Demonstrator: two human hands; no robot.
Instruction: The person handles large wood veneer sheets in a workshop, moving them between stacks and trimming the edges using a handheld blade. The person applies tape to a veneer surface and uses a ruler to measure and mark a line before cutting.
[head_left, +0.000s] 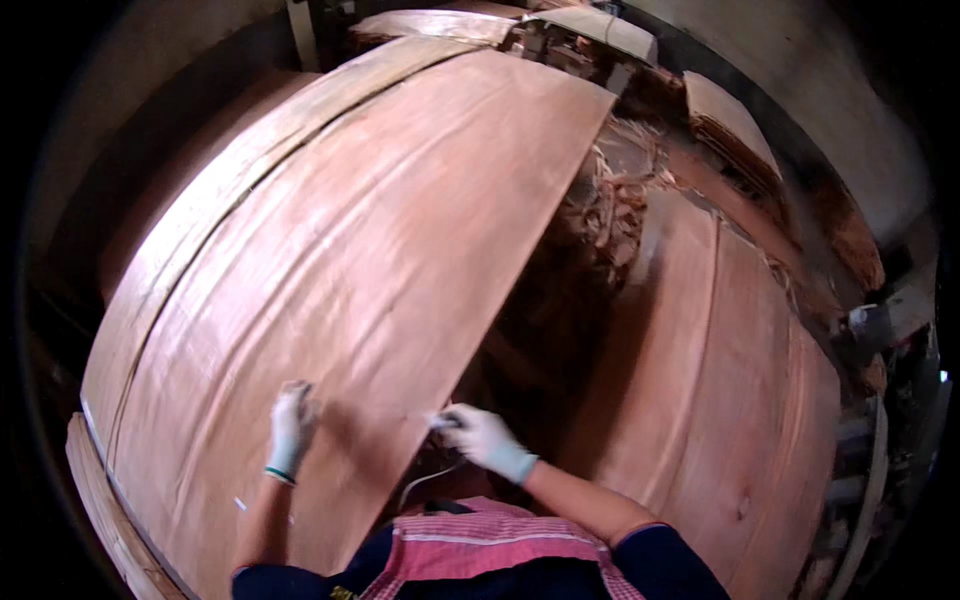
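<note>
A broad pinkish wood veneer sheet (370, 240) fills the left and middle. My left hand (291, 430), in a white glove with a green cuff, is over its lower part, fingers slightly bent and holding nothing visible. My right hand (480, 440), also gloved, is closed on a small tool (442, 424) at the sheet's right edge; the tool is too blurred to make out. A thin pale cord (420, 478) hangs below that hand.
A second stack of reddish veneer (740, 420) lies to the right across a dark gap, with torn scraps (620, 210) at its far end. More stacked sheets (730, 130) stand at the back. A narrow board (100, 480) runs along the lower left.
</note>
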